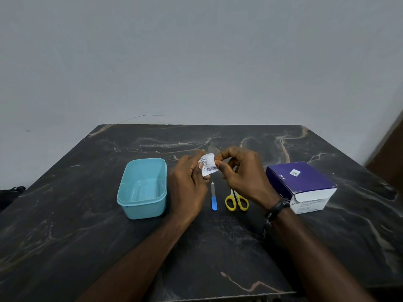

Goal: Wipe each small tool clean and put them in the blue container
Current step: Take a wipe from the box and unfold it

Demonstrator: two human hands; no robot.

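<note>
Both hands' fingers [220, 165] pinching wipe packet [208, 164] (over nail file [214, 197]), scissors [236, 200] half hidden

A: What's on the table, by count?
B: One blue container [142, 188], one nail file [214, 198], one pair of yellow-handled scissors [236, 201], one purple box [302, 186].
A: And higher up, at frame centre?
B: Two hands, one small white packet [207, 165].

Plain room, kind unclear: bare grey wall [196, 57] beyond my hands, dark marbled table [87, 247] under them, purple alcohol-swab box [305, 182] right of my right hand.
</note>
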